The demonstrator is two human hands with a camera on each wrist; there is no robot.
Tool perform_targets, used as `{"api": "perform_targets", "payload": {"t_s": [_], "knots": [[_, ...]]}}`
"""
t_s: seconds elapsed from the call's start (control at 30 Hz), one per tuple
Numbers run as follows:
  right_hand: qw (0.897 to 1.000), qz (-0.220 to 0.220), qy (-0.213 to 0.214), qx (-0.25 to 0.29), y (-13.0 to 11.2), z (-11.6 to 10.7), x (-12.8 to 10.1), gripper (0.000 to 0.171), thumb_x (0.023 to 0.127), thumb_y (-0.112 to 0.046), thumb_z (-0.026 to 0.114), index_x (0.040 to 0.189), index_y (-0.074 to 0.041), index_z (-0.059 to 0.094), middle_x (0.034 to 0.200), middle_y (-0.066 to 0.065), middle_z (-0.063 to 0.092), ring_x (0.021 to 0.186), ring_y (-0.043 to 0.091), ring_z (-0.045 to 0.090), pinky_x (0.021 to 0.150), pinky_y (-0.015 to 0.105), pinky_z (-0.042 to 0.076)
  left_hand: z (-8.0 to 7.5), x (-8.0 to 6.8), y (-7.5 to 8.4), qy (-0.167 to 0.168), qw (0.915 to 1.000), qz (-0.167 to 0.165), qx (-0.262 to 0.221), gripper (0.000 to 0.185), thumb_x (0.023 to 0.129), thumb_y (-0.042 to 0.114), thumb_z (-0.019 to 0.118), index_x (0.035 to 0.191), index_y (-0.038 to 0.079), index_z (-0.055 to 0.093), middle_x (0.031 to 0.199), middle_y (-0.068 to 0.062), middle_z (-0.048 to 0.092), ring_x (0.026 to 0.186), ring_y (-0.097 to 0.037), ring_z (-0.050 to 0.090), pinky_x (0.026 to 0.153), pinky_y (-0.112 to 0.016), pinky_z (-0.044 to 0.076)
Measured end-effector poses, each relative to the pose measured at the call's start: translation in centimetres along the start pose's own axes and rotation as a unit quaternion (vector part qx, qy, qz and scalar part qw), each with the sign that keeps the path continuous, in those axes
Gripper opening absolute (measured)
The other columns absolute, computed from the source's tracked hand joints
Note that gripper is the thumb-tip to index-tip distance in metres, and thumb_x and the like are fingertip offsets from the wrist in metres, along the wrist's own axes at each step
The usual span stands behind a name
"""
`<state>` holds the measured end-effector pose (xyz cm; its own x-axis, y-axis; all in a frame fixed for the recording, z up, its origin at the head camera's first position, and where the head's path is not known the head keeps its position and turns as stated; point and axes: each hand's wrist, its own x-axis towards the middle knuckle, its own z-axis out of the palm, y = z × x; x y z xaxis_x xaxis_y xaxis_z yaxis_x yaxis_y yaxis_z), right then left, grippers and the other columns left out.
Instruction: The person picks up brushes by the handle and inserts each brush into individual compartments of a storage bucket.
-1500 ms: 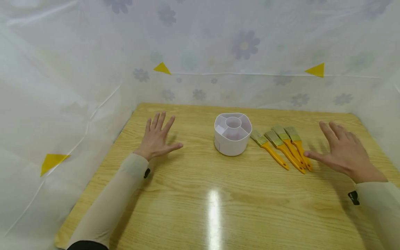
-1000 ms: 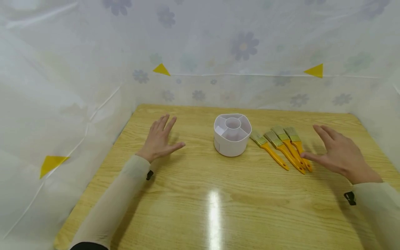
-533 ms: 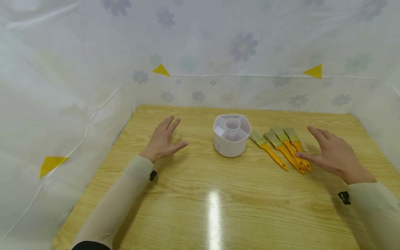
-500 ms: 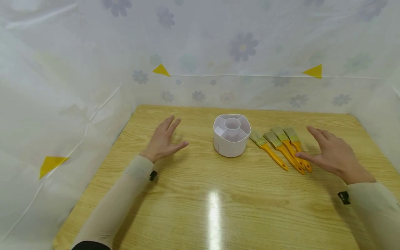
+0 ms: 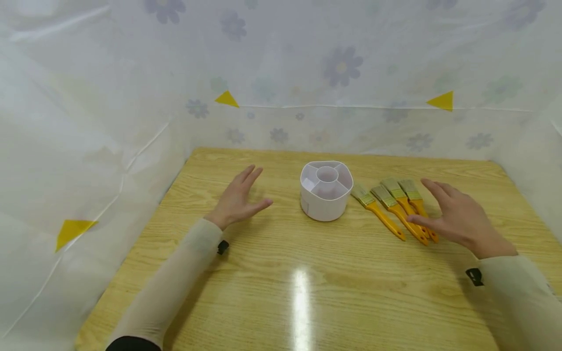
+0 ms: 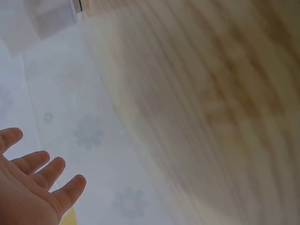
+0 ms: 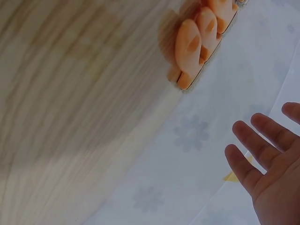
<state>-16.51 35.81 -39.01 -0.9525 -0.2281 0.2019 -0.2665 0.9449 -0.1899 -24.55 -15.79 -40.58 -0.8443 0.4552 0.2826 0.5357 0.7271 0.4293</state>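
Nothing picked up yet: all four yellow-handled paintbrushes (image 5: 397, 208) lying flat on the desk (image 5: 307, 292), just right of the white divided holder (image 5: 326, 189). Holder compartments look empty. All the handling left to do.

Right hand (image 5: 456, 222) hovering over the handle ends on the far side of the brushes from the holder, fingers spread and straight, grasping nothing; contact with the nearest handle can't be confirmed. Left hand (image 5: 239, 200) left of holder, well apart from it, palm open, relaxed, holding nothing. Wrist views blurred, only confirm extended fingers.
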Motion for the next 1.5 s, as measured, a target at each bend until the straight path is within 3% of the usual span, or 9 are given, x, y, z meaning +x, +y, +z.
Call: {"api": "perform_targets", "payload": {"t_s": [0.6, 1.03, 1.5], "knots": [[1.000, -0.014, -0.011, 0.010, -1.2, 0.6, 0.8, 0.099, 0.078, -0.059, 0.070, 0.153, -0.016, 0.023, 0.141, 0.028, 0.039, 0.118, 0.051, 0.041, 0.080, 0.069, 0.039, 1.6, 0.9, 1.7, -0.015, 0.9996, 0.019, -0.017, 0.087, 0.085, 0.067, 0.052, 0.152, 0.017, 0.027, 0.155, -0.013, 0.025, 0.139, -0.033, 0.027, 0.106, -0.056, 0.031], [1.000, -0.013, -0.021, 0.016, -2.3, 1.0, 1.7, 0.097, 0.079, -0.062, 0.066, 0.153, -0.016, 0.023, 0.143, 0.025, 0.037, 0.121, 0.049, 0.040, 0.082, 0.068, 0.039, 2.3, 1.5, 3.1, -0.034, 0.9983, 0.001, -0.048, 0.085, 0.086, 0.069, 0.049, 0.153, 0.024, 0.023, 0.156, -0.007, 0.022, 0.141, -0.028, 0.025, 0.105, -0.055, 0.033], [0.999, -0.011, -0.037, 0.031, -3.8, 1.5, 2.8, 0.098, 0.079, -0.067, 0.062, 0.153, -0.016, 0.024, 0.144, 0.024, 0.036, 0.119, 0.048, 0.044, 0.082, 0.067, 0.041, 3.2, 2.3, 4.7, -0.031, 0.9962, -0.001, -0.081, 0.080, 0.088, 0.061, 0.055, 0.152, 0.023, 0.026, 0.155, -0.004, 0.025, 0.141, -0.024, 0.025, 0.109, -0.050, 0.029]]}}
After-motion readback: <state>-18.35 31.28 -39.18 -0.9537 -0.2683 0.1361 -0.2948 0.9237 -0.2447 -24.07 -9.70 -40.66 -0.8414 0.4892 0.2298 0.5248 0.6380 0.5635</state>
